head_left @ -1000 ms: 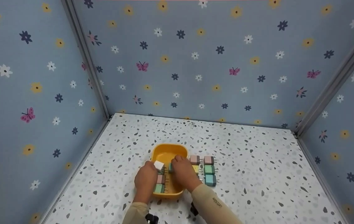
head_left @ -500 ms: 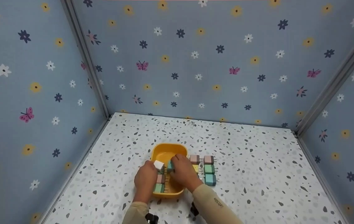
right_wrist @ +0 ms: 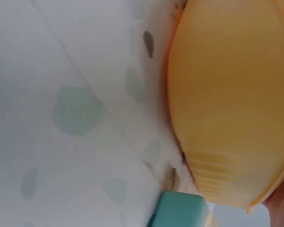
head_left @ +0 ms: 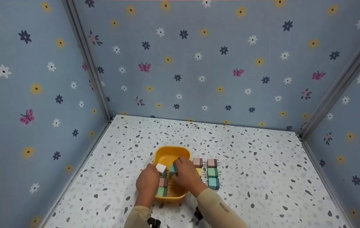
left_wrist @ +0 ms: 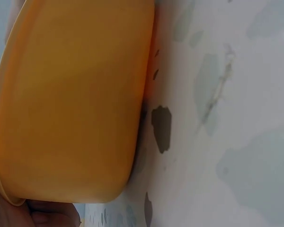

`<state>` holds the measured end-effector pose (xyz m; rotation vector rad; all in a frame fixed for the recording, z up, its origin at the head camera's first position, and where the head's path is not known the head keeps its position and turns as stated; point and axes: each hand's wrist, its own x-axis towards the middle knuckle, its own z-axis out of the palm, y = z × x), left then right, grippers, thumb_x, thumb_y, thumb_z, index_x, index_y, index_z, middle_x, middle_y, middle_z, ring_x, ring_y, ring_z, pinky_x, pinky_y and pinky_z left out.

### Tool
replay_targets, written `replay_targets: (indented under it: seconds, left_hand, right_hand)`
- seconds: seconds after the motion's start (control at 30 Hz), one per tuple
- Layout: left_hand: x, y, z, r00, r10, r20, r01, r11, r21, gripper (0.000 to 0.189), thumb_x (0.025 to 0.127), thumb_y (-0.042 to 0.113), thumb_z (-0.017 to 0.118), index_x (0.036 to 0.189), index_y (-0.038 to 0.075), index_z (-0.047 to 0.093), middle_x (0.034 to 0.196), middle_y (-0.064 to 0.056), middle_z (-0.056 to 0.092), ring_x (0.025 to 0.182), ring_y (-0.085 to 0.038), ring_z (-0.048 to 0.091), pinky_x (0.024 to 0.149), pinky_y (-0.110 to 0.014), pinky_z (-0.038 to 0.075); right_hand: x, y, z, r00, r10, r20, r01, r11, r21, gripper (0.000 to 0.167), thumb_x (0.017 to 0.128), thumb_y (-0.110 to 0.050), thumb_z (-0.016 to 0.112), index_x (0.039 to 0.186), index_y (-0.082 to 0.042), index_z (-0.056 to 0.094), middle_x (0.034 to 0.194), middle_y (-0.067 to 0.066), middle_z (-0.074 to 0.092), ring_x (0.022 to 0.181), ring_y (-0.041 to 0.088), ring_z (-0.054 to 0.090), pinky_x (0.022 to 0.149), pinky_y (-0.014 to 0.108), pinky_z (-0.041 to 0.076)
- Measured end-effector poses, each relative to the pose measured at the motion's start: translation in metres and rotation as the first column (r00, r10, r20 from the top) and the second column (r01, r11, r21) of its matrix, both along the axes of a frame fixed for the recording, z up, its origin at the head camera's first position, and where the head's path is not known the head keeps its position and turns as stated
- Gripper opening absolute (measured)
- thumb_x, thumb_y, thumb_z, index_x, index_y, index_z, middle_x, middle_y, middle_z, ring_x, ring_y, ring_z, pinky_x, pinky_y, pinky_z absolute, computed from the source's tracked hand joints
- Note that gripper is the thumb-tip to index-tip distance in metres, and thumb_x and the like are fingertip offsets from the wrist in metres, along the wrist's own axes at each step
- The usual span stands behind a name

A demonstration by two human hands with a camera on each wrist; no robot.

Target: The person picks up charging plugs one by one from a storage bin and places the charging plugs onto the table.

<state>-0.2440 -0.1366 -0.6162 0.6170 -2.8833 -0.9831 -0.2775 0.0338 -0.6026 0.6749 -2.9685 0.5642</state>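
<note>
An orange-yellow plastic bin (head_left: 171,199) stands on the speckled table. My left hand (head_left: 148,182) reaches over its left rim, a white charger block (head_left: 161,168) at the curled fingertips. Inside, along the left wall, lie a pink charger (head_left: 163,182) and a green charger (head_left: 161,192), prongs pointing right. My right hand (head_left: 185,175) comes over the right rim and pinches a blue charger (head_left: 173,169) above the bin's inside. In both wrist views the bin's outer wall hides most of each hand; fingers (left_wrist: 54,215) show below the rim in the left one.
Right of the bin, two-pronged chargers sit in columns: pink (head_left: 197,162) and yellow (head_left: 198,171) ones partly behind my right hand, then pink (head_left: 212,163), green (head_left: 212,172) and blue (head_left: 213,183). The flowered back wall (head_left: 199,85) rises behind the table.
The blue charger in my right hand has shifted slightly left and tilted, showing more of its top. My left hand and the chargers on the table stay nearly still.
</note>
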Motion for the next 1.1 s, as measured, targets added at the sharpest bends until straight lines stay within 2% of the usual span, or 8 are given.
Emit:
replay_targets:
  seconds: [0.23, 0.43, 0.73, 0.87, 1.1]
  left_hand:
    - [0.0, 0.002, -0.002, 1.0, 0.0, -0.025, 0.0, 1.0, 0.006, 0.04, 0.112, 0.033, 0.032, 0.112, 0.005, 0.061, 0.084, -0.007, 0.066, 0.07, -0.021, 0.06, 0.062, -0.04, 0.048]
    - [0.001, 0.0, -0.004, 0.999, 0.0, -0.047, -0.001, 1.0, -0.011, 0.038, 0.111, 0.031, 0.033, 0.107, 0.005, 0.061, 0.081, -0.007, 0.065, 0.068, -0.021, 0.06, 0.06, -0.041, 0.048]
    - [0.0, 0.0, -0.002, 1.0, 0.007, 0.016, -0.007, 1.0, 0.023, 0.039, 0.111, 0.031, 0.032, 0.113, 0.006, 0.06, 0.086, -0.007, 0.065, 0.072, -0.021, 0.059, 0.065, -0.04, 0.048]
    - [0.002, 0.0, -0.002, 1.0, 0.006, 0.025, -0.006, 1.0, 0.023, 0.04, 0.112, 0.032, 0.031, 0.114, 0.005, 0.06, 0.087, -0.007, 0.065, 0.073, -0.021, 0.059, 0.065, -0.04, 0.048]
    - [0.001, 0.0, -0.001, 1.0, 0.006, -0.008, -0.005, 1.0, 0.021, 0.042, 0.112, 0.035, 0.029, 0.111, 0.007, 0.06, 0.082, -0.007, 0.063, 0.069, -0.022, 0.058, 0.06, -0.04, 0.045]
  right_hand:
    - [0.004, 0.002, 0.008, 0.999, -0.013, 0.044, 0.015, 0.999, -0.045, 0.042, 0.089, -0.033, 0.08, 0.122, -0.014, 0.062, 0.113, -0.003, 0.052, 0.101, 0.015, 0.051, 0.103, 0.035, 0.049]
    - [0.012, 0.006, 0.007, 0.999, -0.004, 0.048, 0.007, 0.997, -0.074, 0.041, 0.088, -0.032, 0.08, 0.121, -0.014, 0.063, 0.115, -0.004, 0.052, 0.103, 0.014, 0.05, 0.104, 0.035, 0.048]
    - [0.02, 0.012, 0.009, 0.998, -0.03, 0.049, 0.036, 0.993, -0.111, 0.043, 0.089, -0.036, 0.079, 0.123, -0.016, 0.063, 0.119, -0.005, 0.052, 0.105, 0.013, 0.051, 0.105, 0.036, 0.048]
    - [0.024, 0.015, 0.014, 0.997, -0.048, 0.057, 0.055, 0.99, -0.132, 0.044, 0.087, -0.03, 0.08, 0.125, -0.016, 0.063, 0.121, -0.004, 0.053, 0.106, 0.014, 0.051, 0.105, 0.038, 0.048]
    - [0.022, 0.023, 0.021, 0.998, -0.065, 0.023, 0.068, 0.987, -0.145, 0.047, 0.082, -0.02, 0.076, 0.127, -0.016, 0.063, 0.122, -0.005, 0.053, 0.109, 0.013, 0.05, 0.104, 0.037, 0.048]
